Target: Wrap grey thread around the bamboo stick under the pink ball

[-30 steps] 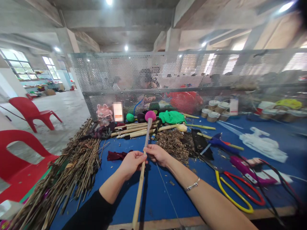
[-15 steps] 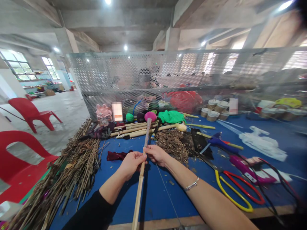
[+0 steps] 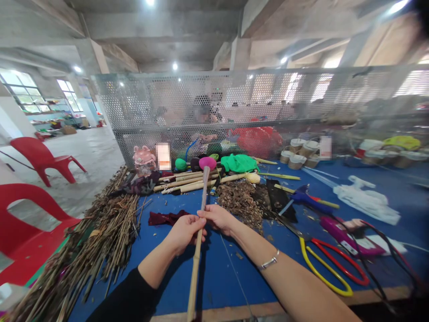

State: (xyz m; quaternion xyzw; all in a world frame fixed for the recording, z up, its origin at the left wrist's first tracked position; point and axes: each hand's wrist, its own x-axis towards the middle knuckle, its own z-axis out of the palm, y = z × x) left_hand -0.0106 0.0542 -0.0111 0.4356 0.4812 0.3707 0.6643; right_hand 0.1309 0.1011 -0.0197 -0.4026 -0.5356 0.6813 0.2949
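Note:
A bamboo stick (image 3: 195,264) slants away from me over the blue table, its upper part wrapped in a pale purplish-grey layer. A magenta ball (image 3: 208,163) shows at the stick's far end. My left hand (image 3: 186,232) is closed around the stick in its middle. Just beyond, my right hand (image 3: 217,218) pinches it at the lower end of the wrapped part. From beneath my right hand a thin thread (image 3: 233,264) runs down to the table's front edge. A dark red cloth (image 3: 167,218) lies behind my left hand.
Dry twigs (image 3: 107,241) are heaped at the left. Brown chips (image 3: 239,201), bamboo sticks (image 3: 187,182) and a green cloth (image 3: 237,163) lie ahead. Large shears (image 3: 326,264), a purple tool (image 3: 351,239) and a plastic bag (image 3: 367,201) are right. A perforated metal screen (image 3: 140,107) stands behind.
Both hands and the stick have shifted very slightly towards me and to the left. The grip on the stick looks the same.

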